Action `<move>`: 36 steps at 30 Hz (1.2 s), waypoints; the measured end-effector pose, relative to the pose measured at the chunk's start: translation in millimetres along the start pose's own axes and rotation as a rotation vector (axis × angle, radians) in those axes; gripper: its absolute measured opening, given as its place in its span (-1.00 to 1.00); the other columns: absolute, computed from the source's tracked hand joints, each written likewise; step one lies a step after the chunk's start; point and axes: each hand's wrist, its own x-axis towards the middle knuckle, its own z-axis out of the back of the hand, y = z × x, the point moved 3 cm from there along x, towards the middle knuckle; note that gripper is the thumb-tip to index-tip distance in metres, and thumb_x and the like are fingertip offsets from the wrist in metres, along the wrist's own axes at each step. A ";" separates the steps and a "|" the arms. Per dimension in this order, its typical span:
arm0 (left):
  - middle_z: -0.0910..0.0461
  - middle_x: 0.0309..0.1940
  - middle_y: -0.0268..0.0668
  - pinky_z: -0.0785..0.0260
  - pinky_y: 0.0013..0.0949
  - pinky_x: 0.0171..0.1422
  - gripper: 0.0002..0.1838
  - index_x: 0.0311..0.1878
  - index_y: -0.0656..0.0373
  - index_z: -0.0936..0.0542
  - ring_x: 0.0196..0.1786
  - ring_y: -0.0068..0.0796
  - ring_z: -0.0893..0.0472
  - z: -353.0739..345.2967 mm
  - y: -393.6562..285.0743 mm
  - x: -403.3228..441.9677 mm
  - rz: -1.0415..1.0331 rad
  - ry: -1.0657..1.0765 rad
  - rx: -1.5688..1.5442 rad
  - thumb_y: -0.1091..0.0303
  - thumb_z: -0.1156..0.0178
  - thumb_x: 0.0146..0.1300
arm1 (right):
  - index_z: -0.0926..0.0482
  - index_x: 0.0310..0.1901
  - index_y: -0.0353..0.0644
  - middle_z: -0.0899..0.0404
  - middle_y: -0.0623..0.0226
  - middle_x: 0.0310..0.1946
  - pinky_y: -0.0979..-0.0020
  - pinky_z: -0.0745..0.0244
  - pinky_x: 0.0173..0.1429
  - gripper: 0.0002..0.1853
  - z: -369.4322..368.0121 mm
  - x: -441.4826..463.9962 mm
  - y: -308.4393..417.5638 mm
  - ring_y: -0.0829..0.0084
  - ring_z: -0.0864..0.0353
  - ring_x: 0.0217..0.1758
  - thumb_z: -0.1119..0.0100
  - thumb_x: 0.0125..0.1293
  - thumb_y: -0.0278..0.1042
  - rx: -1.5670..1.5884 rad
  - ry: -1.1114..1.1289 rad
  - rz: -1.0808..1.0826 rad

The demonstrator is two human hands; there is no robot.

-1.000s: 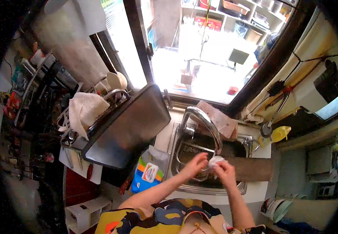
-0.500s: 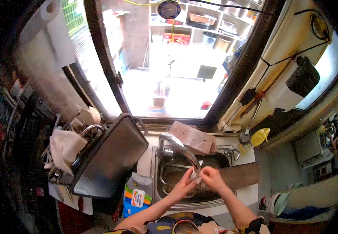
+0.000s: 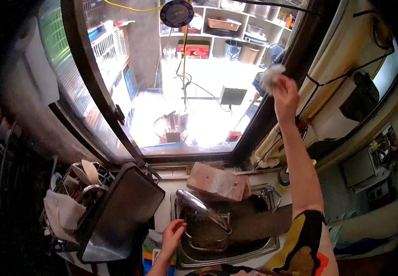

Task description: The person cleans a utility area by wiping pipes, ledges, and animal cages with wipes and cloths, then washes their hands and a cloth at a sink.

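My right hand (image 3: pixel 285 97) is raised high at the right side of the window, its fingers closed on a crumpled white wipe (image 3: pixel 272 79). The wipe is slightly blurred and overlaps the dark window frame (image 3: pixel 265 110); whether it touches the frame I cannot tell. Low at the left rim of the sink (image 3: pixel 180 263) is my left hand (image 3: pixel 173 235), with loosely bent fingers and nothing visible in them. To its right, the chrome faucet (image 3: pixel 199 204) arches over the basin. Partly hidden behind my left forearm stands a colourful wipes pack (image 3: pixel 149 257).
A reddish brick-like block (image 3: pixel 217 181) lies behind the faucet. A dark tray (image 3: pixel 123 216) leans against a dish rack with a white cloth (image 3: pixel 63 211) at left. A brown board (image 3: pixel 258 227) spans the sink's right side. Cords (image 3: pixel 341 69) hang on the right wall.
My right hand has moved up from under the faucet to the window's right side with the wipe. My left hand has let go and moved left. The view has tilted upward.
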 end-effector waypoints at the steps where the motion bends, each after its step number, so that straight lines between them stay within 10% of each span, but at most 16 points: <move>1: -0.60 -0.08 -0.19 -0.39 -0.38 0.09 -0.65 0.09 0.27 -0.47 -0.03 -0.42 -0.57 3.8 -4.3 -0.7 0.008 -0.022 0.032 0.36 -0.13 0.26 | -0.52 -0.19 -0.20 -0.47 0.22 -0.26 0.29 -0.49 -0.08 -0.79 -10.1 21.7 -7.9 0.29 -0.53 -0.16 -0.25 0.12 -0.46 -0.046 -0.107 0.153; 6: -0.59 -0.14 -0.23 -0.36 -0.45 0.07 -0.73 0.03 0.33 -0.46 -0.07 -0.47 -0.55 9.6 -8.6 2.3 0.062 -0.084 0.049 0.47 -0.08 0.28 | -0.45 -0.35 -0.18 -0.46 0.22 -0.32 0.33 -0.44 -0.15 -0.87 -68.7 36.1 -29.9 0.31 -0.48 -0.24 -0.18 0.08 -0.58 -0.241 -0.283 0.413; 12: -0.58 -0.13 -0.19 -0.37 -0.29 0.08 -0.67 0.08 0.26 -0.47 -0.07 -0.39 -0.55 16.1 33.3 14.7 0.012 -0.059 0.060 0.34 -0.09 0.29 | -0.55 -0.49 -0.07 -0.53 0.38 -0.34 0.35 -0.51 -0.14 -0.92 -140.8 -116.8 -55.7 0.34 -0.57 -0.26 -0.18 -0.01 -0.51 -0.244 0.391 0.520; 25: -0.56 -0.26 -0.17 -0.36 -0.29 -0.10 -0.72 -0.04 0.28 -0.50 -0.22 -0.45 -0.52 -8.7 -9.2 23.8 0.143 -0.014 0.135 0.33 -0.13 0.25 | -0.46 -0.38 -0.20 -0.48 0.18 -0.35 0.24 -0.47 -0.21 -0.86 -42.1 108.0 -21.5 0.19 -0.51 -0.25 -0.25 0.10 -0.43 -0.429 -0.478 0.612; 29: -0.52 -0.35 -0.20 -0.32 -0.29 -0.18 -0.74 -0.20 0.30 -0.49 -0.30 -0.45 -0.48 -9.6 -15.2 24.0 0.104 -0.049 0.111 0.27 -0.15 0.20 | -0.53 -0.38 -0.10 -0.54 0.31 -0.42 0.28 -0.50 -0.18 -0.91 -95.0 -11.4 -60.2 0.24 -0.58 -0.32 -0.13 0.12 -0.55 -0.055 -0.141 0.629; 36: -0.45 -0.44 -0.27 -0.28 -0.30 -0.27 -0.78 -0.29 0.27 -0.46 -0.37 -0.48 -0.41 1.6 -5.5 19.5 0.179 -0.063 0.153 0.28 -0.12 0.18 | -0.48 -0.58 -0.14 -0.48 0.25 -0.53 0.32 -0.49 -0.37 -0.86 -104.2 -101.7 -109.7 0.25 -0.57 -0.47 -0.24 0.02 -0.43 -0.391 0.160 0.210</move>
